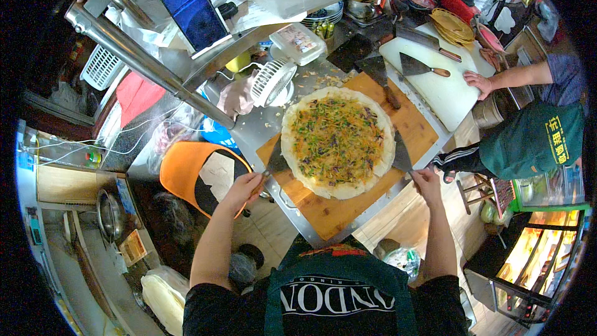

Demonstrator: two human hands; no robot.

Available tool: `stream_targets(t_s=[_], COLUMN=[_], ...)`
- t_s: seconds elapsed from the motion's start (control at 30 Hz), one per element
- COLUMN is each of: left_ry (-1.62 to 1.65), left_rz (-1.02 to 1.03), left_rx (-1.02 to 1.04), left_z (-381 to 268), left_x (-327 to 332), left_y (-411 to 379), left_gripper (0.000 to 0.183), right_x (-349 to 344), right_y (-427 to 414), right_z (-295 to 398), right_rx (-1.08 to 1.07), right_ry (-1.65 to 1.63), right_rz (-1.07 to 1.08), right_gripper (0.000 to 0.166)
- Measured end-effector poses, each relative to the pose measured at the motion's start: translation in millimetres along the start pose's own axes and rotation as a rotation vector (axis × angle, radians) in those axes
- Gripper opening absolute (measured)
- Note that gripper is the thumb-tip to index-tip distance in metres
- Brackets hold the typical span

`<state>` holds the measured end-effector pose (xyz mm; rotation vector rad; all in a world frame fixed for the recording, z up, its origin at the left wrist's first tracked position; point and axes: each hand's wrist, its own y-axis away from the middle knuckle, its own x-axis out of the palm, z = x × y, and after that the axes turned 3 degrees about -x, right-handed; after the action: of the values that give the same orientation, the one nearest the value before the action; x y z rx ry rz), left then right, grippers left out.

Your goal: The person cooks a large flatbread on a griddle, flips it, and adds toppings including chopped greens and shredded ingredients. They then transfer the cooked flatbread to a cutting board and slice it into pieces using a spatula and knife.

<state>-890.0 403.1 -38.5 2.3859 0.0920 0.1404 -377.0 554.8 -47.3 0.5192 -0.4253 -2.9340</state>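
A large round of flat dough point(338, 191) lies on a wooden board point(322, 217). Chopped green, orange and purple vegetables point(338, 140) are spread over it, leaving a pale rim bare. My left hand point(245, 190) grips the handle of a flat metal scraper point(277, 159), whose blade meets the dough's left edge. On the opposite side, my right hand point(426, 186) holds a second scraper point(401, 153) against the right edge. How far either blade reaches beneath the dough is hidden. A third scraper point(391, 95) with a wooden handle rests on the board's far part.
Beyond the dough stand a small white fan point(274, 83) and a lidded plastic tub point(298, 43). At right, a co-worker's hand point(478, 85) touches a white cutting board point(447, 102) bearing a cleaver point(426, 42) and another scraper point(419, 64). An orange chair point(182, 168) stands left; a metal post point(154, 72) rises there.
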Motion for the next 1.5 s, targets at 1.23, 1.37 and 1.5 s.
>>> stream_targets(t_s=[1.23,1.37,1.5], left_ry=[0.298,0.303,0.264], left_rz=[-0.289,-0.322,-0.276], left_rx=[0.138,0.107,0.118], left_z=[56,48,53], left_x=[145,150,146], left_y=[17,12,12], left_gripper=[0.024,0.023,0.023], right_x=[27,26,27], right_y=[-156,-160,-181], right_z=[67,64,29], right_rx=[-0.164,-0.120,-0.287], right_ry=[0.406,0.306,0.443], right_rz=[0.417,0.237,0.128], right_gripper=[0.089,0.086,0.075])
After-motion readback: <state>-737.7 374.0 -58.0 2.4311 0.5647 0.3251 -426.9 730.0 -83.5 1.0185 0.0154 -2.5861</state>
